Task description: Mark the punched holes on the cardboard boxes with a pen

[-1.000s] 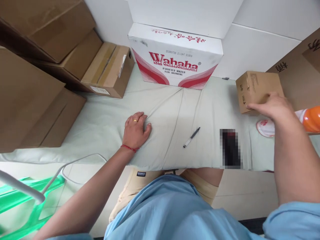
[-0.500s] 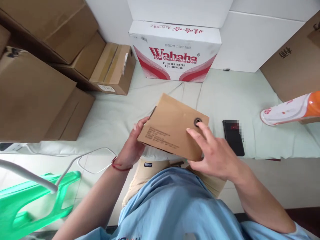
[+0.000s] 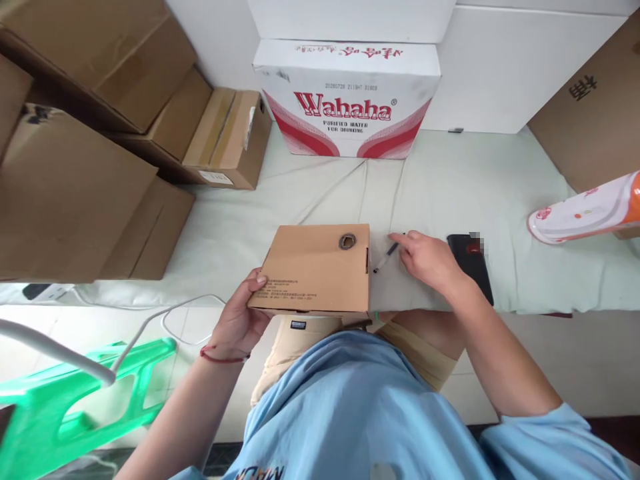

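Note:
A small brown cardboard box [image 3: 315, 263] with a round hole near its far right corner rests at the front of the cloth-covered surface. My left hand [image 3: 245, 310] is closed on its near left corner, thumb on top and fingers hidden underneath. Just right of the box lies a slim black-and-clear pen [image 3: 385, 259]. My right hand [image 3: 425, 260] is over the pen's far end, index finger stretched across it and the other fingers partly curled. Whether the fingers press on the pen cannot be made out.
A black phone [image 3: 470, 270] lies right of my right hand. Farther right is a white-and-orange cylinder [image 3: 575, 210]. A white-and-red water carton [image 3: 345, 100] stands at the back, and brown cartons [image 3: 75, 193] are stacked left. A green stool [image 3: 90, 400] stands below.
The box has come down and left and now lies flatter. My right hand has left its top and moved right to the pen, which has come into view.

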A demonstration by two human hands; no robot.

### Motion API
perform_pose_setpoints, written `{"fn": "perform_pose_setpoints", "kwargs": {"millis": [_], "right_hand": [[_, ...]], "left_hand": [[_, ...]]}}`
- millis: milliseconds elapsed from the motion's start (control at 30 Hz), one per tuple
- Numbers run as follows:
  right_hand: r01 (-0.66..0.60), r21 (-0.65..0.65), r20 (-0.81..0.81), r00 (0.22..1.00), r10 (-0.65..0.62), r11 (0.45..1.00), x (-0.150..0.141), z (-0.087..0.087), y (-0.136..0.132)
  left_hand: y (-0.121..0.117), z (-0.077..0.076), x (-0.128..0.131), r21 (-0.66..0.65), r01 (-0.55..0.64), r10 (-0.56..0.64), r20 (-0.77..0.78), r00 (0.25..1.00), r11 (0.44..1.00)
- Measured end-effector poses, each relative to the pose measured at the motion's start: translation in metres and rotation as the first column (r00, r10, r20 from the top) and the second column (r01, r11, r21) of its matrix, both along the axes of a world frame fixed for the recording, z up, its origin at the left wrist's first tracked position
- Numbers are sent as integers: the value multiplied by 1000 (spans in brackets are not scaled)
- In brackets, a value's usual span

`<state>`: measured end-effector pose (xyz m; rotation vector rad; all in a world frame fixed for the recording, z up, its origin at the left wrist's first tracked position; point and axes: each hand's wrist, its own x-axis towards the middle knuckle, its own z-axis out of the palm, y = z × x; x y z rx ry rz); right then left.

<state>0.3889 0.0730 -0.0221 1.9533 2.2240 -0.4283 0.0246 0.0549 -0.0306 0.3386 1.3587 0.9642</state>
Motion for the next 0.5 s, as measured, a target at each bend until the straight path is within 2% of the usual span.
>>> {"fn": "perform_pose_setpoints", "kwargs": {"millis": [67,133,233,333,400,433,467,500], "right_hand": [[-87,-98,121,988,99,991,1,-5,15],[-142,-131,151,975,162,981,-2,-8,23],[-191,-123,130,970,206,974,-2,-7,26],[-179,-69,140,972,188,981,11,-8,29],[-62,106,101,994,51,992,20,-14,39],[48,243,18,998,-54,969,22,-20,47],[189,382,-118,981,-156,905,23,-27,56],[346,486,-289,930,-226,803,21,-37,65]], "left_hand": [[1,0,-2,-33,-35,36,50,998,999],[2,0,-4,-105,-70,81,107,991,992],[-1,-4,-4,-206,-104,146,196,970,973],[-6,-12,2,-194,-68,125,296,947,979],[-10,-18,10,-150,-8,64,372,926,989],[-11,-21,14,-128,16,36,400,916,992],[-12,-24,18,-108,34,14,418,908,994],[-13,-26,22,-92,48,-4,426,905,995]]}}
